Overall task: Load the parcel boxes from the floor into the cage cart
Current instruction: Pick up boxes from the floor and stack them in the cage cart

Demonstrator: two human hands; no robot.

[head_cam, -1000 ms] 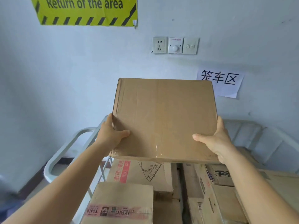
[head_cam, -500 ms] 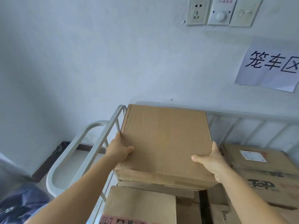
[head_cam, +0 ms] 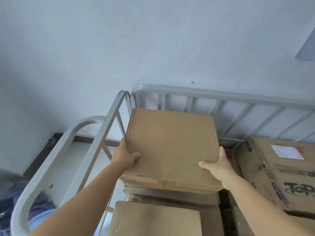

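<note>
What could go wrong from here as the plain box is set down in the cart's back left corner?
1. The left hand grips the plain box beside the cage cart's side rail; its fingers could get pinched between box and bars.
2. The box's near edge seems to overhang the box beneath; released early, it might tip forward.
3. The right hand sits in the narrow gap beside the labelled box and may get squeezed.

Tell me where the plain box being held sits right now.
The plain box sits centre of the head view, in the cage cart's back-left corner atop stacked boxes, gripped by both hands.
</note>
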